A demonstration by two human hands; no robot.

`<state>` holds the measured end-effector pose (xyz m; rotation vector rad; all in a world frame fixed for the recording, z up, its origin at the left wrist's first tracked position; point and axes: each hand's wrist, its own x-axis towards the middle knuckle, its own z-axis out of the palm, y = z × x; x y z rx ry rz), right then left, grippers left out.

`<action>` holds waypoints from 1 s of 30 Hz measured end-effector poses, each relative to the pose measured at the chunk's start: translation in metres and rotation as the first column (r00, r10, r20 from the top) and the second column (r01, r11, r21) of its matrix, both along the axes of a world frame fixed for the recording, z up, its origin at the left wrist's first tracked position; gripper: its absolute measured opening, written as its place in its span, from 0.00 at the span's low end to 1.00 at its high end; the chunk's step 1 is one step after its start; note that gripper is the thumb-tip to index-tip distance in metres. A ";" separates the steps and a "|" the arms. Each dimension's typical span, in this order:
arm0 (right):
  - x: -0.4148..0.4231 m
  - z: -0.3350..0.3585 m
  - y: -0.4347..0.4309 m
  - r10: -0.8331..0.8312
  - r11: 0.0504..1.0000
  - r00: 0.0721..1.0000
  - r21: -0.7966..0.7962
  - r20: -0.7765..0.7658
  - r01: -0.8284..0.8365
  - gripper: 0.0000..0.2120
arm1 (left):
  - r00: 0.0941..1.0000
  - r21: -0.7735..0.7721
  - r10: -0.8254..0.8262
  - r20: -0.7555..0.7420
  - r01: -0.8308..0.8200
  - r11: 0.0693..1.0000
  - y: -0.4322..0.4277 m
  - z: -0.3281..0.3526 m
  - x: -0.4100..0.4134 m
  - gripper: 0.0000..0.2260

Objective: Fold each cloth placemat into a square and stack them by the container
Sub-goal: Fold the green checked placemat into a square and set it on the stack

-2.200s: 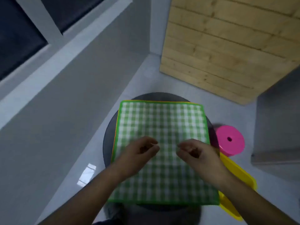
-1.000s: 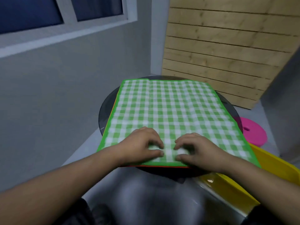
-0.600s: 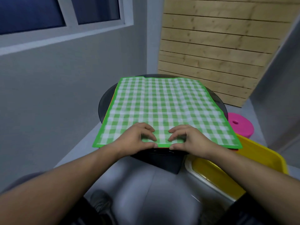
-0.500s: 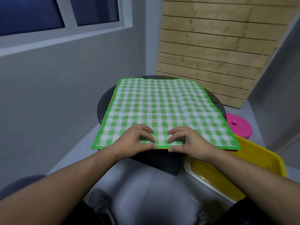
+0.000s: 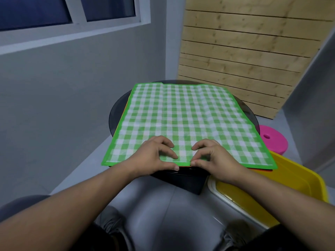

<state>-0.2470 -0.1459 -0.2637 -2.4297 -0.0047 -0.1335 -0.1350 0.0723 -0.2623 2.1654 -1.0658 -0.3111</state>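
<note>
Early stage, nothing folded yet. Left hand & right hand sit at near edge of green check placemat, fingers curled narrow, thumbs under hem, pinching it, prob. abt to lift for 1st fold. Mat lies flat, open on round dark desk, orange/red mats peeking beneath. Yellow container at right; no stack beside it yet.

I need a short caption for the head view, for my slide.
Both hands, left hand and right hand, pinch the near edge of a green checked placemat on a round table.
</note>
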 end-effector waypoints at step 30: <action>0.011 0.070 -0.018 -0.236 0.971 0.958 0.081 0.163 0.226 0.06 | 0.996 -0.119 0.081 -0.026 -0.084 0.989 -0.015 0.086 0.026 0.03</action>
